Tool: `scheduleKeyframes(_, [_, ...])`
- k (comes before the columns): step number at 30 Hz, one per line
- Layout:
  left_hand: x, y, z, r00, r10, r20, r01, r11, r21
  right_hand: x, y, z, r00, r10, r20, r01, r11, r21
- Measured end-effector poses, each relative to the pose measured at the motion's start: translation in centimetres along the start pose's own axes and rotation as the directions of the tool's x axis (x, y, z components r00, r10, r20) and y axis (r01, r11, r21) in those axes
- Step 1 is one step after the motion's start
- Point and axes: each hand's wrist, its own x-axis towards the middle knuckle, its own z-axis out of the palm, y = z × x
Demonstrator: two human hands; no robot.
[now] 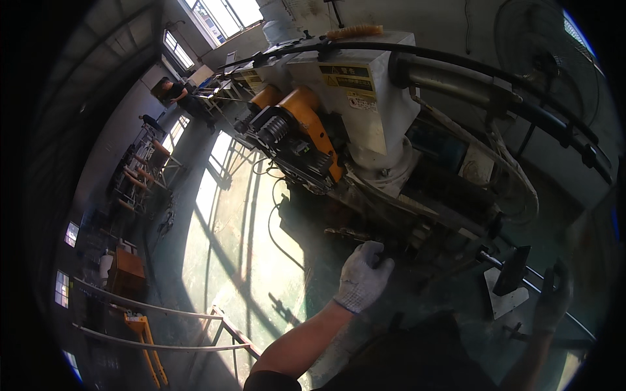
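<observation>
My left hand, in a whitish knit glove, is raised in front of the machine's dark lower frame. Its thumb and fingers are bent with a gap between them, and nothing shows in the grasp. Over at the right, in shade, my gloved right hand has its fingers stretched upward. It overlaps a shiny metal rod; whether it touches the rod is unclear. Beside that hand are a dark flat plate and a pale metal bracket with holes.
Ahead stands a machine with a grey column and an orange arm. A fan is at the far right. A metal railing and a yellow frame are at left. Another person stands far back.
</observation>
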Motion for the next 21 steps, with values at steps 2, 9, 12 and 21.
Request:
scheduleKeyframes(2, [1.4,-3.3,-4.4,0.984,0.121,-0.131,-0.115,0.992,0.051,-1.4,-5.7,1.0,0.994,0.105,0.026,-0.108,0.946,0.306])
scheduleKeyframes(9, [7.1,-10.1,-13.1,0.896,0.334,-0.294,-0.315,0.943,0.110,-2.4,-29.6,14.5,0.932,-0.290,0.216,0.110,0.796,0.596])
scheduleKeyframes(12, [9.5,-13.1,-15.8,0.865,0.405,-0.297,-0.357,0.912,0.203,-0.6,-39.2,22.8,0.879,-0.438,0.191,0.228,0.736,0.637])
scheduleKeyframes(21, [19.6,-18.7,-24.8,0.868,0.488,-0.097,-0.421,0.824,0.379,4.4,-59.4,46.6,0.753,-0.373,0.542,0.184,0.910,0.371])
